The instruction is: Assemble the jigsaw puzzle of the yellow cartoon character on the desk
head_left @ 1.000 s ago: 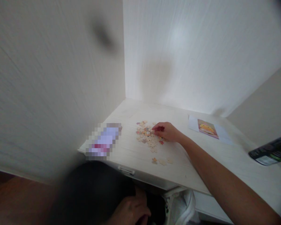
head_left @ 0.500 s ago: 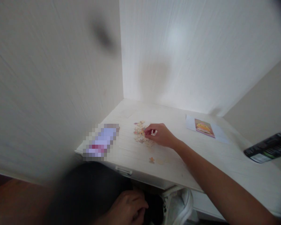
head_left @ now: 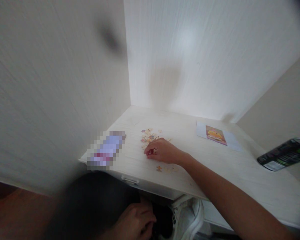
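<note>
My right hand (head_left: pixel 162 150) is low over the white desk, at the near edge of a pile of small jigsaw pieces (head_left: pixel 150 136). Its fingers are curled and closed around a pale jigsaw piece (head_left: pixel 155 151), which shows partly below the knuckles. Just nearer than the hand lies a loose orange-tan piece (head_left: pixel 159 168), with paler pieces (head_left: pixel 171 169) beside it. My left hand (head_left: pixel 138 218) rests below the desk edge near my lap, fingers curled in, and nothing shows in it.
A phone (head_left: pixel 107 148), blurred out, lies on the desk's left side. Toward the back right is a sheet with a yellow picture (head_left: pixel 215 134). A dark can (head_left: pixel 283 155) stands at the right. Panelled walls (head_left: pixel 202 66) enclose the desk. A drawer handle (head_left: pixel 130 180) is at the front.
My right hand has moved left and nearer, from over the pile to its near edge, uncovering pieces behind it. The pale piece has moved with it. My left hand stays put.
</note>
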The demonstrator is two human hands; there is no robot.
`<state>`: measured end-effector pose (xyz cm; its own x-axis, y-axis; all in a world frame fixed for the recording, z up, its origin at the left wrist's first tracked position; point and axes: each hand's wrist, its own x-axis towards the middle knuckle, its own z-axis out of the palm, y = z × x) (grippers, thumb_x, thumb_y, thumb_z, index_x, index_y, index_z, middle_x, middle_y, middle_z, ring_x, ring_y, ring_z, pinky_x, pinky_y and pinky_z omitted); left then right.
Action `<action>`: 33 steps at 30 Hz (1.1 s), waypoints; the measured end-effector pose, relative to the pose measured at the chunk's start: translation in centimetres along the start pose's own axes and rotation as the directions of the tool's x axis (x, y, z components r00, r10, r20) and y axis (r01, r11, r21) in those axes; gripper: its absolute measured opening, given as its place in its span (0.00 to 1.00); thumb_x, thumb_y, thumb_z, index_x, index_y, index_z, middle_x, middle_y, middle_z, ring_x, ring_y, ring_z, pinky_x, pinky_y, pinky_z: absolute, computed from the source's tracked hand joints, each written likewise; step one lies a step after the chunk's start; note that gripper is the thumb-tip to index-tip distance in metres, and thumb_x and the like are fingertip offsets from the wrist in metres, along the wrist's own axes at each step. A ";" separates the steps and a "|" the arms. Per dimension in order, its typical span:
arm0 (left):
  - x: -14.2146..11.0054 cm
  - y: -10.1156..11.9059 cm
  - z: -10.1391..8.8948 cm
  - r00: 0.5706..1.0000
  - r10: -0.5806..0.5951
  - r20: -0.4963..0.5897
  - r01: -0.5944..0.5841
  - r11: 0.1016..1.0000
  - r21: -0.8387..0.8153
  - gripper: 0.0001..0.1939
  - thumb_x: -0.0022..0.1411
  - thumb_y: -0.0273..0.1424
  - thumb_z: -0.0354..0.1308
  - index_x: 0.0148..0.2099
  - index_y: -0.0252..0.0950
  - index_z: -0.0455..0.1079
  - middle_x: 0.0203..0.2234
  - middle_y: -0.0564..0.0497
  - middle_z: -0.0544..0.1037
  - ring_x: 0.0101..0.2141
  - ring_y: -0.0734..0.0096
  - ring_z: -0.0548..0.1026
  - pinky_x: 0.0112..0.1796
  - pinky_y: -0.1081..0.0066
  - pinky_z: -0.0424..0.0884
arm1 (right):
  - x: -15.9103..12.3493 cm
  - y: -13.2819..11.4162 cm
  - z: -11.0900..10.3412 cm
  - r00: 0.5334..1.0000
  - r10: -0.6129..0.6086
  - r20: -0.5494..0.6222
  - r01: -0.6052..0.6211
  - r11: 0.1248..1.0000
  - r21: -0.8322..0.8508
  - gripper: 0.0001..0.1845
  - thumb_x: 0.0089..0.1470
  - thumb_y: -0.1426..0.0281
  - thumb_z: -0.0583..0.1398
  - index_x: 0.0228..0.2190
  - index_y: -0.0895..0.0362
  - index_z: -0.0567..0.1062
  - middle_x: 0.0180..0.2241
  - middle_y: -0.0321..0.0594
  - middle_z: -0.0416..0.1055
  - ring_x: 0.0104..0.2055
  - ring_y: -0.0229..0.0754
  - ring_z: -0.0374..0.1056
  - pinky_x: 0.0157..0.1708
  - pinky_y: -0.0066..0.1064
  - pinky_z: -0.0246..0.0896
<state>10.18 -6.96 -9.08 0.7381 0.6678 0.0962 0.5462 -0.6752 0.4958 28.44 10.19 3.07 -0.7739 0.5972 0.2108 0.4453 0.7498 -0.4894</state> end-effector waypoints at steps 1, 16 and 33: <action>-0.1 0.0 0.0 1.000 0.002 -0.004 -0.002 1.000 -0.001 0.08 0.53 0.21 0.53 0.34 0.39 0.67 0.27 0.54 0.74 0.30 0.71 0.72 0.31 0.71 0.64 | 0.0 0.0 0.0 1.000 0.014 0.009 -0.014 0.999 0.038 0.07 0.50 0.72 0.63 0.34 0.56 0.79 0.32 0.37 0.78 0.31 0.35 0.70 0.35 0.27 0.62; -0.5 -0.2 1.3 0.998 -0.056 -0.026 0.054 0.997 -0.054 0.13 0.51 0.21 0.53 0.37 0.42 0.70 0.29 0.54 0.76 0.31 0.70 0.73 0.32 0.71 0.65 | -0.8 3.2 -2.2 0.964 0.252 -0.084 -0.248 0.967 0.054 0.13 0.49 0.70 0.63 0.39 0.54 0.80 0.34 0.37 0.78 0.32 0.36 0.70 0.35 0.28 0.63; -0.1 0.2 0.3 0.995 -0.093 -0.025 0.089 0.989 -0.121 0.10 0.52 0.22 0.53 0.35 0.40 0.69 0.28 0.55 0.75 0.30 0.72 0.72 0.32 0.71 0.63 | -0.7 1.8 -1.6 0.976 0.215 -0.027 -0.213 0.975 0.062 0.12 0.48 0.69 0.64 0.37 0.57 0.79 0.29 0.38 0.76 0.28 0.36 0.69 0.30 0.27 0.63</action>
<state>10.29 -7.28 -9.21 0.6743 0.7350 0.0713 0.5578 -0.5702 0.6031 30.50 11.64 3.39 -0.6477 0.7518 0.1231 0.5710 0.5861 -0.5748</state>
